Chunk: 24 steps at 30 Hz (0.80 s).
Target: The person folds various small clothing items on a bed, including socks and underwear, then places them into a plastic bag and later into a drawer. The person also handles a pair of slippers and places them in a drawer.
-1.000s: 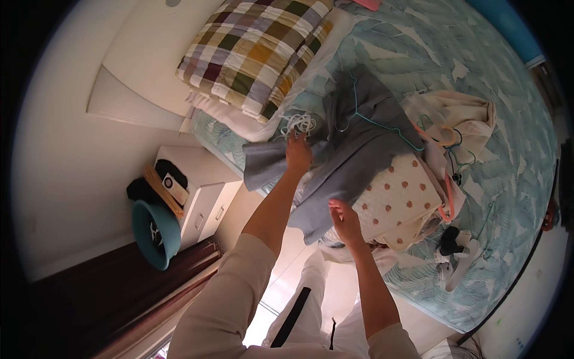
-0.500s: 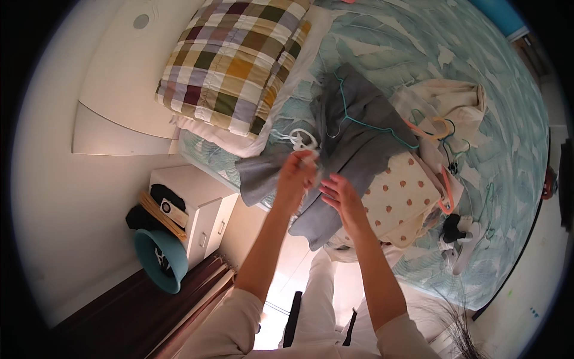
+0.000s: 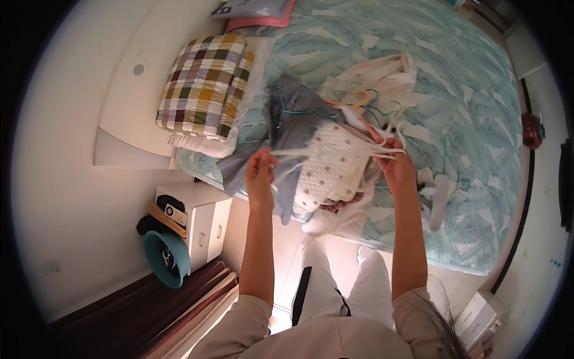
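Held up over the clothes is a white cord (image 3: 293, 152), pulled out sideways between my two hands. My left hand (image 3: 260, 170) pinches one end beside a grey garment (image 3: 293, 128). Loops of the cord are bunched in the closed fingers of my right hand (image 3: 394, 164). Under the cord lies a cream quilted garment with brown spots (image 3: 335, 164). A turquoise hanger (image 3: 308, 112) rests on the grey cloth. Farther back, an orange-yellow hanger (image 3: 360, 97) lies by a beige garment (image 3: 382, 75). White socks (image 3: 439, 203) are to the right.
The bed has a leafy green-white sheet (image 3: 460, 78). A folded plaid quilt (image 3: 200, 90) sits at its left, with a grey pillow (image 3: 257, 8) behind. A white bedside cabinet (image 3: 203, 221), a teal basin (image 3: 150, 257) and dark curtains (image 3: 131, 305) are lower left.
My hands, close together before, have spread far apart, the right one moving to the right. The white cord is now stretched between them. The view has shifted, showing more of the bed.
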{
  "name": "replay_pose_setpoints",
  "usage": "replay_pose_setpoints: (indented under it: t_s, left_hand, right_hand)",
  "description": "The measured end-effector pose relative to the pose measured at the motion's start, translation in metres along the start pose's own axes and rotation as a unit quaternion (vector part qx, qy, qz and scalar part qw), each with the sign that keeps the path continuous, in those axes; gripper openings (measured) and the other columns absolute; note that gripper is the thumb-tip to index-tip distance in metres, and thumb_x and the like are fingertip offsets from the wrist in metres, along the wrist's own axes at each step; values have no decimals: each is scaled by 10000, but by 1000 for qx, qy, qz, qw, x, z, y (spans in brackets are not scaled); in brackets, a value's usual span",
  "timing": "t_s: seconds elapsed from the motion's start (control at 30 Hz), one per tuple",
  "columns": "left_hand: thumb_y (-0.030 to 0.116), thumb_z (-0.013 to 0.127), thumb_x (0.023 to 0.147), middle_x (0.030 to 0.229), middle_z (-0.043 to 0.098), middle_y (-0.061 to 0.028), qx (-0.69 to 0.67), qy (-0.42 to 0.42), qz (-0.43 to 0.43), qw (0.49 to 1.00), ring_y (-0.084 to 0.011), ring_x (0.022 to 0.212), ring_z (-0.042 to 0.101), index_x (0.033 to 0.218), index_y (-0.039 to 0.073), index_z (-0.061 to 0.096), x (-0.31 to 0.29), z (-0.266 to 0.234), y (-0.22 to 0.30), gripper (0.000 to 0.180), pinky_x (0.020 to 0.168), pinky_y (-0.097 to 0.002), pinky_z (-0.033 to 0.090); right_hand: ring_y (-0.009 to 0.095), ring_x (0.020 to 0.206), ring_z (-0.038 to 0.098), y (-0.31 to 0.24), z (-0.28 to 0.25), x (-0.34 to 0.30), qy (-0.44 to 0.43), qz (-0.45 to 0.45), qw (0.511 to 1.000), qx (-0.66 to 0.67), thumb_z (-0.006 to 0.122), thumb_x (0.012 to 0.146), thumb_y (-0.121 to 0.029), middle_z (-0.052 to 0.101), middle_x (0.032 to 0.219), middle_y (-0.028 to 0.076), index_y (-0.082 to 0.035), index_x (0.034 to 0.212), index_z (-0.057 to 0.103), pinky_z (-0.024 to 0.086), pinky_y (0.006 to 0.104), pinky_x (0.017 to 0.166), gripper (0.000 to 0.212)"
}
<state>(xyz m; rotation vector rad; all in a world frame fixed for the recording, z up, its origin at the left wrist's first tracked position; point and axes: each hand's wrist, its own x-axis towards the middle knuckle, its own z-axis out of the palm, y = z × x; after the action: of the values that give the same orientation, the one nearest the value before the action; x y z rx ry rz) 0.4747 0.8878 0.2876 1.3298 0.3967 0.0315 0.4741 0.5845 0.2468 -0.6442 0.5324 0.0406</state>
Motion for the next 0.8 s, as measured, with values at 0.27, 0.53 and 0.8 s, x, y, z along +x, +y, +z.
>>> replay_pose_setpoints:
  t_s: [0.27,0.53,0.8]
  left_hand:
    - [150,480,935,906,606,3,57,-5,173,983,-4,528,305,1115,64,569,-95,116,51,218,461,-165,228]
    - [102,456,930,884,604,-17,38,-232,54,970,-29,502,327,1093,52,575,-181,220,93,208,437,-172,241]
    - [164,525,912,825,613,-22,172,-450,-6,876,-43,509,401,1056,44,591,-255,271,115,199,449,-173,296]
  right_hand:
    - [118,593,534,-162,-178,-116,-124,45,989,-70,464,931,-260,567,714,13,-41,1093,531,438,237,509,280]
    - [162,798,608,-222,-299,-187,82,-52,883,-460,540,889,-362,633,896,40,-34,1131,516,485,269,689,409]
    - [127,852,587,-216,-53,-259,-135,-345,811,-453,591,859,-166,631,923,73,-32,1000,602,461,276,801,195]
